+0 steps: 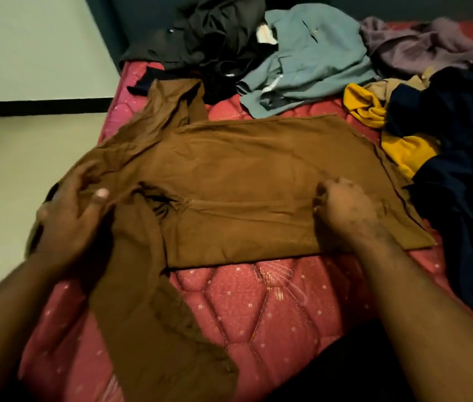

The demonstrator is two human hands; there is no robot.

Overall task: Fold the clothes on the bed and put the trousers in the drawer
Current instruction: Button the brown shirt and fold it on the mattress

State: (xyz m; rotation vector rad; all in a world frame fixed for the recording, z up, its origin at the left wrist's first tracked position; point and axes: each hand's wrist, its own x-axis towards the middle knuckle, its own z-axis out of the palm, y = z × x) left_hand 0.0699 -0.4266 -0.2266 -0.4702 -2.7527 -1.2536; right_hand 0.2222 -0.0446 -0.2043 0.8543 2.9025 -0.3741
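Note:
A brown long-sleeved garment [246, 169] lies spread across the red quilted mattress [258, 303]. One sleeve reaches toward the back left, the other hangs toward the near edge. My left hand [70, 219] grips the cloth at the shoulder on the left side, thumb on top. My right hand [345, 213] is curled and pinches the brown cloth near the garment's lower right part. Further back lie a black heap [212, 42], a grey-blue garment [307, 62], a mauve garment [420, 44], a yellow piece [374, 117] and a dark navy garment [461, 158].
The mattress's left edge [113, 117] drops to a pale floor [26, 158] with a dark skirting line. A dark headboard [142, 15] stands behind the clothes. Bare mattress shows in front of the brown garment.

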